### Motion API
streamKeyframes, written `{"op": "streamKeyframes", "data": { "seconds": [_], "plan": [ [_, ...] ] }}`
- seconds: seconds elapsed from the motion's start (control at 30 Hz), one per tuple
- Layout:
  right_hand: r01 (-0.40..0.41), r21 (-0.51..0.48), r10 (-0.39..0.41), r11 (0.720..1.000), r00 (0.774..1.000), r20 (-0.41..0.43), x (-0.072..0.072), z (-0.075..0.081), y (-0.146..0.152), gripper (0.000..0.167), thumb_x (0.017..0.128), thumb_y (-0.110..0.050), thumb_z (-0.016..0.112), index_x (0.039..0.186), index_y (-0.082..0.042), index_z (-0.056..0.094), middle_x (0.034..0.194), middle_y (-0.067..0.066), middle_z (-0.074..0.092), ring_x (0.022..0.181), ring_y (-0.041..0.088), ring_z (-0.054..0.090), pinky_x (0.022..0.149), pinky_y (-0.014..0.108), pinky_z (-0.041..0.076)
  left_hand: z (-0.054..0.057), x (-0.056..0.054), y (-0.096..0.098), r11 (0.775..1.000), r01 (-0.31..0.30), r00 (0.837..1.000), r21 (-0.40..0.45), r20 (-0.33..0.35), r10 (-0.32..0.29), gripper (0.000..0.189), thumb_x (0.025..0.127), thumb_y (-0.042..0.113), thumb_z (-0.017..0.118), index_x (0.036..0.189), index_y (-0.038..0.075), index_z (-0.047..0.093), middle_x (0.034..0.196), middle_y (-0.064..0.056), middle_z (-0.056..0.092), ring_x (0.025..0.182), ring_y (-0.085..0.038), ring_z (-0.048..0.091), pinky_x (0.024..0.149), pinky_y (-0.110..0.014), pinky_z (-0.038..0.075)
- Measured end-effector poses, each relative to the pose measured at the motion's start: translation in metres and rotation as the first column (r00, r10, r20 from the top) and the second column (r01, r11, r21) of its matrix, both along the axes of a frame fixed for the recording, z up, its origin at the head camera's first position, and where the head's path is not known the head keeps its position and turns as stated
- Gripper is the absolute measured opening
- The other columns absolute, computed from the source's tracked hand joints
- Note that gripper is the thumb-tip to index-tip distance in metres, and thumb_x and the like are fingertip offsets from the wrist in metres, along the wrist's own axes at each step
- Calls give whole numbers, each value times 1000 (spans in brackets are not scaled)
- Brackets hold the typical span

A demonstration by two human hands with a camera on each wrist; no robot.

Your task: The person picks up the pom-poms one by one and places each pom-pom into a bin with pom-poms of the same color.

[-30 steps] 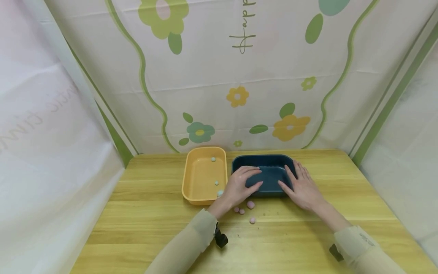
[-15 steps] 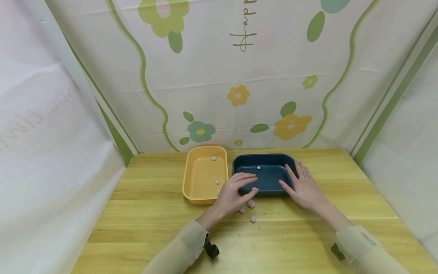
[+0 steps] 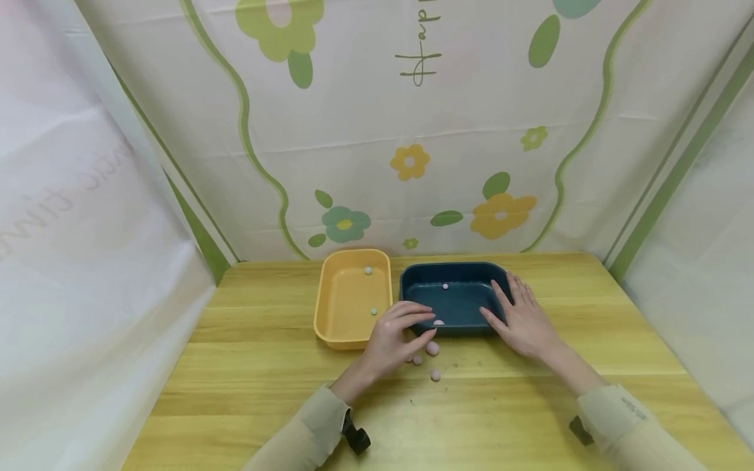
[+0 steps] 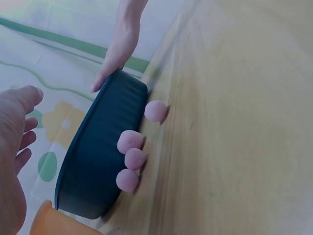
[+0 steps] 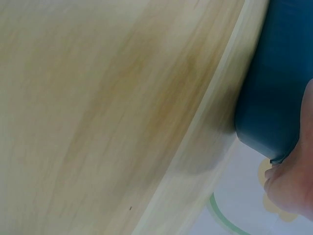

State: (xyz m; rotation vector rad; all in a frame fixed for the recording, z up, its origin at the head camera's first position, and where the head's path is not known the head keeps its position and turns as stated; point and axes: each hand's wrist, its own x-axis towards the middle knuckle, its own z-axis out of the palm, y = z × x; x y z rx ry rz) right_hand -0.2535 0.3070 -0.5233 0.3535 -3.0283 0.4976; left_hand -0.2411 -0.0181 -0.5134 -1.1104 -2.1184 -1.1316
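Note:
In the head view, my left hand [image 3: 389,340] hovers at the near left corner of the dark blue tray [image 3: 453,266], fingers loosely bent with nothing seen between them. Two small pale pink balls [image 3: 445,286] show inside that tray. My right hand [image 3: 526,324] rests spread over the tray's right end, some fingers reaching over the rim. Several fuzzy pink pom-poms [image 4: 156,111] lie on the wood along the tray's near side in the left wrist view. The right wrist view catches part of my right hand [image 5: 293,181] against the tray's end [image 5: 274,98].
Left of the blue tray stands a yellow tray [image 3: 324,307] with small pale green balls [image 3: 368,270] in it. The wooden table [image 3: 247,386] runs back to a flowered cloth wall [image 3: 353,163], and cloth sides hang left and right.
My left hand has drawn back left and toward me from over the blue tray. Two pink balls have come into view inside it. My right hand stays in place.

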Motion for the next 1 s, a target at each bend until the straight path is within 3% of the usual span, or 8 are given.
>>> {"op": "streamKeyframes", "data": {
  "seconds": [0.43,0.63,0.8,1.0],
  "plan": [
    [-4,2,4,1000,1000,6,1,2,0,88,114,-59,45,174,1,21,181,36,1,168,58,7,138,69,8,-12,18,-18,1000,13,999,1,-43,-13,30,83,2,94,111,7,85,114,-8,84,111,-21,76,100,-32,64],
    [-2,-3,2,1000,1000,5,1,1,0,88,114,-59,46,174,1,22,181,37,3,168,58,7,138,70,9,-20,27,-29,999,-12,999,-34,36,14,24,87,9,93,109,6,86,114,-5,85,110,-19,78,102,-33,64],
    [-4,-10,4,1000,1000,12,0,0,2,87,114,-59,46,174,0,21,181,36,1,169,58,5,138,70,9,-30,34,-32,999,-4,991,-40,132,9,25,88,8,92,112,4,84,117,-5,84,111,-20,78,105,-34,64],
    [-3,-6,3,1000,1000,10,1,0,1,87,114,-60,45,174,0,22,181,36,2,168,58,8,138,70,10,-38,38,-31,997,-36,980,-64,192,48,23,91,8,90,112,3,84,119,-7,82,112,-20,78,104,-34,64]
  ]
}}
